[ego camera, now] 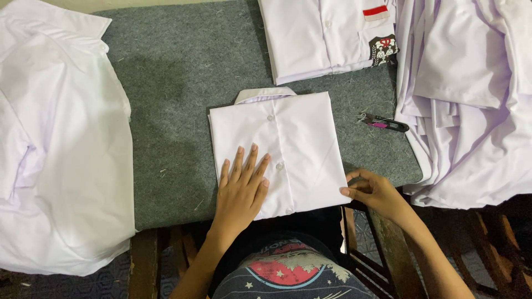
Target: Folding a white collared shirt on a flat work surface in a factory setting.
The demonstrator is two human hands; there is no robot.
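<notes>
A white buttoned shirt [302,138] lies folded into a neat rectangle on the grey felt table cover [177,111], collar at the far side. My left hand [243,185] rests flat on its near left part, fingers spread beside the button line. My right hand [372,191] pinches the shirt's near right corner at the table's edge.
Another folded white shirt with a red-and-white patch and a dark badge [327,36] lies at the back. A pile of unfolded white shirts [471,99] covers the right side, more white shirts [55,138] the left. Small snips with a pink handle [385,123] lie right of the folded shirt.
</notes>
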